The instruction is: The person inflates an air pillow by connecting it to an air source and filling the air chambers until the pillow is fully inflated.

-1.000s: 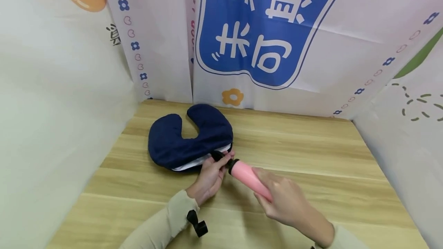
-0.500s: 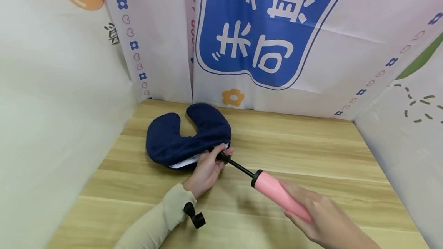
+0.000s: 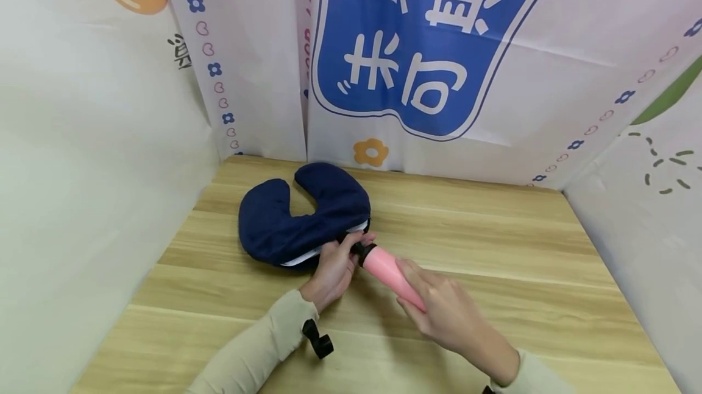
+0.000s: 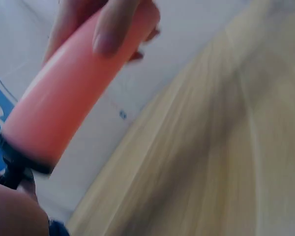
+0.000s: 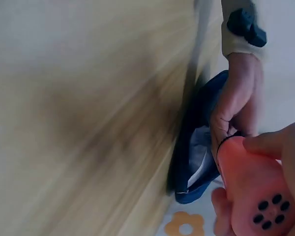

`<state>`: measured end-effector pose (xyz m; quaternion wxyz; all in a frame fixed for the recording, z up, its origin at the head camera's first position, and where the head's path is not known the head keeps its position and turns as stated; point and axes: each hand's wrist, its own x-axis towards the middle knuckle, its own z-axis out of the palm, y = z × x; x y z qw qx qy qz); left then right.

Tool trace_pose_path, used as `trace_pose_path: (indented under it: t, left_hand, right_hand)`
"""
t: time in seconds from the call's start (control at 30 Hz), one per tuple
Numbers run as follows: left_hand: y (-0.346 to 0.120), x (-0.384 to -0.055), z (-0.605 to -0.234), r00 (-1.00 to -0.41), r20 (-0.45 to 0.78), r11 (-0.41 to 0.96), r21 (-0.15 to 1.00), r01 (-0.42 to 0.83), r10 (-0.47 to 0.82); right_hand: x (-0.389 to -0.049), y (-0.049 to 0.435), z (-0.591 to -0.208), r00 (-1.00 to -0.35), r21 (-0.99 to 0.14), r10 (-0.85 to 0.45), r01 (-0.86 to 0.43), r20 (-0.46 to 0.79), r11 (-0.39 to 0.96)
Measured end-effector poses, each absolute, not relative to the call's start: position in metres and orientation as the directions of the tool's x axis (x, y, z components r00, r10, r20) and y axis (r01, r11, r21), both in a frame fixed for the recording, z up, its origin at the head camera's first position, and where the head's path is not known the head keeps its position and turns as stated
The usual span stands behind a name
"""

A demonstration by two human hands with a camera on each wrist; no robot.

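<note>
A navy U-shaped neck pillow (image 3: 307, 226) lies on the table, its near side unzipped along a gap that shows white lining (image 3: 301, 258). My left hand (image 3: 334, 269) is at this gap and grips the black front end of a pink hand pump (image 3: 392, 276). Round the pump's pink barrel my right hand (image 3: 444, 309) has its fingers and thumb wrapped. The barrel sits close up against the left hand, with the black rod hidden. In the right wrist view the pump's end (image 5: 273, 211) shows several dark holes.
The wood-grain table (image 3: 493, 248) is bounded by a printed sheet (image 3: 263, 77) at the back and pale walls at both sides. A black wrist mount (image 3: 319, 339) hangs off the left sleeve (image 3: 258, 345).
My right hand first drew the pump's pink barrel back, baring the black rod, then pushed it forward to the left hand again. The left hand stayed at the pillow's gap.
</note>
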<state>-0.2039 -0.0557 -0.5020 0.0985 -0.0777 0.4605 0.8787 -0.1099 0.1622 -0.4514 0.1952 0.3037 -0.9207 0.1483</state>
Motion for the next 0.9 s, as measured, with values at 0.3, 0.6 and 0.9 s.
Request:
trace_pose_path:
  t: [0.3, 0.6, 0.9]
  left_hand:
    - [-0.070, -0.209, -0.498, -0.952, -0.284, -0.594, 0.748, -0.296, 0.117]
    - [-0.048, -0.196, -0.491, -0.955, -0.260, -0.640, 0.711, -0.291, 0.145]
    - [-0.054, -0.205, -0.498, -0.965, -0.229, -0.641, 0.723, -0.258, 0.130]
  right_hand:
    - [-0.065, 0.211, -0.429, -0.872, -0.434, -0.425, -0.490, 0.244, 0.756]
    - [-0.076, 0.190, -0.416, -0.835, -0.270, -0.423, -0.524, 0.352, 0.808]
    - [-0.105, 0.157, -0.440, -0.814, -0.201, -0.436, -0.535, 0.385, 0.821]
